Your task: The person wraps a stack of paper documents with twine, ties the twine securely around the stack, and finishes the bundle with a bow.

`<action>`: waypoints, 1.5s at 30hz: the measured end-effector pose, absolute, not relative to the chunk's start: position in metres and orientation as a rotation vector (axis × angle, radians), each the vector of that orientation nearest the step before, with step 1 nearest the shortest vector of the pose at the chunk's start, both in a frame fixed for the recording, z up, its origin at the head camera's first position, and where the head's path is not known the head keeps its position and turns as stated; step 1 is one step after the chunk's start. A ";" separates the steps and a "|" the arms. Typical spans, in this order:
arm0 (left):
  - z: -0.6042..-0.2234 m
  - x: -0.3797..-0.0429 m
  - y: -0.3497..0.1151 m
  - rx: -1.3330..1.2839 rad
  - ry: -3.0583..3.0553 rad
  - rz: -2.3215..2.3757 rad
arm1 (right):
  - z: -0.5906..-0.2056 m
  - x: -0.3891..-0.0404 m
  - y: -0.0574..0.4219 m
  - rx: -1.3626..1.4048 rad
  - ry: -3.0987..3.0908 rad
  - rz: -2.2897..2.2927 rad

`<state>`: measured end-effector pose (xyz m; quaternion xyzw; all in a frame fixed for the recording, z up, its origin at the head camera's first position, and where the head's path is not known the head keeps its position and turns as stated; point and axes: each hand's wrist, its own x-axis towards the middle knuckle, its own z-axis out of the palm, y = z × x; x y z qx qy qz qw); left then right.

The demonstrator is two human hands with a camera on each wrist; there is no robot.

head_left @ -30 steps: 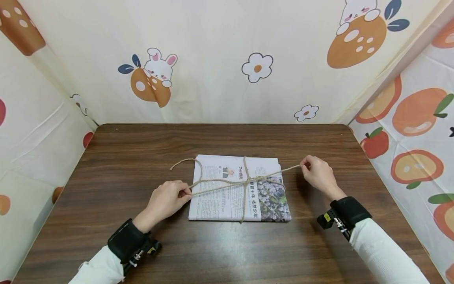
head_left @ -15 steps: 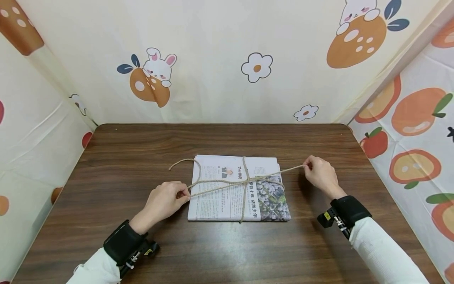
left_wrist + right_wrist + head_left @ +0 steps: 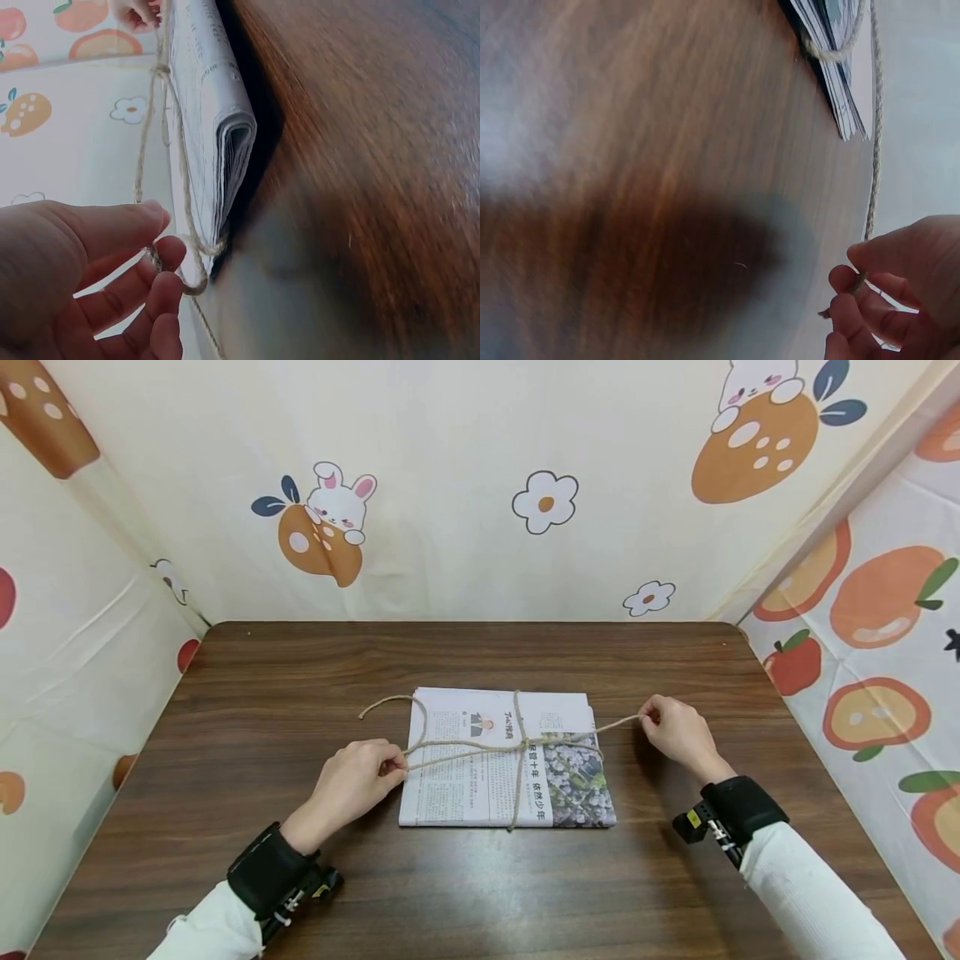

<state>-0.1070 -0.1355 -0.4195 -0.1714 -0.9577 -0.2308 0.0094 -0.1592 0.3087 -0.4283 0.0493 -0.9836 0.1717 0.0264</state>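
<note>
A folded stack of newspapers (image 3: 450,797) lies flat on the table, with jute twine (image 3: 618,723) running across it both ways. The strands cross near the middle of the top sheet. At the stack's left edge my left hand (image 3: 356,777) pinches one twine strand between thumb and fingers. Off the right edge, my right hand (image 3: 678,735) grips the other strand near its tip; in the right wrist view a short twine end (image 3: 824,313) pokes out past the fingers. The strand between hand and stack dips slightly on the right. Both hands are close over the tabletop.
A loose twine tail (image 3: 386,699) curls over the stack's upper left corner onto the brown wood-grain table (image 3: 262,710). Behind the table stands a cream printed cloth (image 3: 450,527), with another fruit-patterned cloth (image 3: 877,827) along the right side.
The strand across the stack was straight and taut between both hands; now its right part sags a little. The right hand has shifted slightly right and nearer; the left has barely moved.
</note>
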 end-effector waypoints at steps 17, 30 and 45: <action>-0.401 -0.120 -0.101 -0.621 -3.111 -0.662 | -0.421 -0.151 0.275 0.430 -3.099 0.515; -0.382 -0.143 -0.070 -0.728 -2.996 -0.556 | -0.413 -0.145 0.239 0.604 -2.952 0.457; -0.385 -0.156 -0.038 -0.854 -3.029 -0.401 | -0.420 -0.143 0.211 0.934 -2.954 0.391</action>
